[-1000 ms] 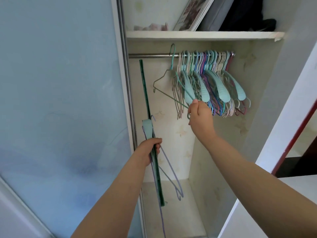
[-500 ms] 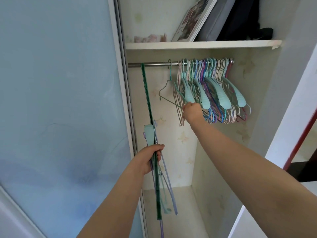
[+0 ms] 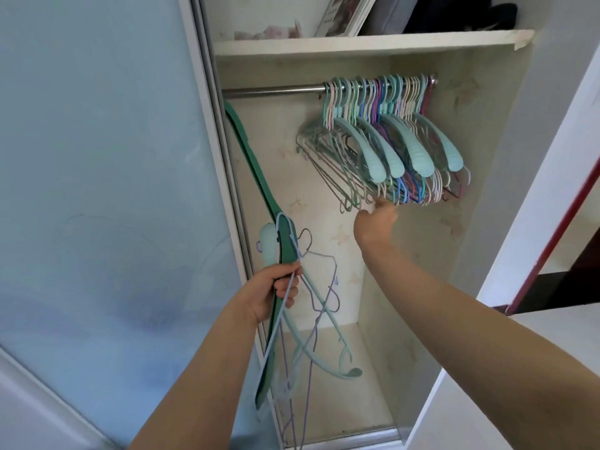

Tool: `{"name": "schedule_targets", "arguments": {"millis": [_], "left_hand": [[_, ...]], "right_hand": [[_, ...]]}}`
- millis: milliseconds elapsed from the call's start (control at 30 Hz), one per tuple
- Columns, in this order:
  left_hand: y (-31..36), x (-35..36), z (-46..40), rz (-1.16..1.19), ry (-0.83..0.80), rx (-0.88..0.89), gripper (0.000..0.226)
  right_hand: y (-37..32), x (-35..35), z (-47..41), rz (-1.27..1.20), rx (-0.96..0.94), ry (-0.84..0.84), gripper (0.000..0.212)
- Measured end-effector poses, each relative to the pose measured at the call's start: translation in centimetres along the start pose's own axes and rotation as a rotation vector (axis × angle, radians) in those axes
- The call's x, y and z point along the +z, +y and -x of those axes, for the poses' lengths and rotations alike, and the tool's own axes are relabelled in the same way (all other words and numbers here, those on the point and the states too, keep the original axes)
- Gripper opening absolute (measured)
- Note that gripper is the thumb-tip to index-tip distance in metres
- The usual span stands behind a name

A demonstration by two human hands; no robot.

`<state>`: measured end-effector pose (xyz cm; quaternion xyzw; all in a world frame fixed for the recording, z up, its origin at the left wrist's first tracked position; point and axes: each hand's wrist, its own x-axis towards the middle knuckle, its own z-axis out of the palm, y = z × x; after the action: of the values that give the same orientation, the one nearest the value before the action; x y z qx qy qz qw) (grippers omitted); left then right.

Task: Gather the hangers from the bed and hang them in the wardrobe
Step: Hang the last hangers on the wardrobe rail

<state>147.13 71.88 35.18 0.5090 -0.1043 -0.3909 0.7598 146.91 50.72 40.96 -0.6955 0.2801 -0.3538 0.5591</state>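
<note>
Several hangers (image 3: pixel 389 147), mint plastic and thin pastel wire, hang bunched at the right end of the metal rail (image 3: pixel 276 91) inside the wardrobe. My right hand (image 3: pixel 376 222) reaches up just under their lower ends, its fingertips at the wire bottoms; it holds nothing that I can see. My left hand (image 3: pixel 269 293) grips a bundle of hangers (image 3: pixel 287 248) by the wardrobe's left edge: a long dark green one, a mint one and purple wire ones that dangle below my fist.
A pale blue sliding door (image 3: pixel 97 190) fills the left. A white shelf (image 3: pixel 357 43) above the rail carries a picture frame (image 3: pixel 344 14) and dark clothes (image 3: pixel 454 14). The rail's left half is bare. A white wall with red trim (image 3: pixel 552 222) stands to the right.
My right hand hung a mint hanger on the rail, slid it right into the bunch, then dropped below the hangers. The bundle in my left hand has fanned out.
</note>
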Motion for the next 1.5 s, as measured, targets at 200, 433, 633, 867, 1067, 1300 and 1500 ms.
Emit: {"name": "schedule_targets", "arguments": {"millis": [200,433,633,867,1067,1300,1500], "left_hand": [[-0.6,-0.1,0.3,-0.017,-0.152,-0.128,0.012],[-1.5,0.1,1.3,-0.091,-0.227,-0.231,0.021],[-1.8,-0.8,1.9,-0.118,-0.205,-0.261,0.034],[-3.2,1.7,1.7,-0.342,-0.286,-0.348,0.033],[-3.7,2.5,0.0,-0.31,-0.004,-0.343,0.024],[-4.2,1.3,-0.4,-0.216,0.222,-0.254,0.017],[-5.6,0.3,-1.2,-0.127,0.323,-0.213,0.037]], "right_hand": [[9.4,-1.8,2.5,0.974,-0.088,-0.719,0.059],[14.6,-5.3,3.1,0.899,-0.122,-0.641,0.038],[17.6,-9.2,4.1,0.835,-0.096,-0.483,0.028],[16.4,-9.2,4.6,0.649,-0.083,-0.324,0.03],[16.2,-10.3,5.6,0.629,-0.132,-0.368,0.032],[20.9,-17.0,6.3,0.909,0.112,-0.25,0.036],[21.6,-17.9,6.7,1.193,0.256,-0.323,0.037]]}}
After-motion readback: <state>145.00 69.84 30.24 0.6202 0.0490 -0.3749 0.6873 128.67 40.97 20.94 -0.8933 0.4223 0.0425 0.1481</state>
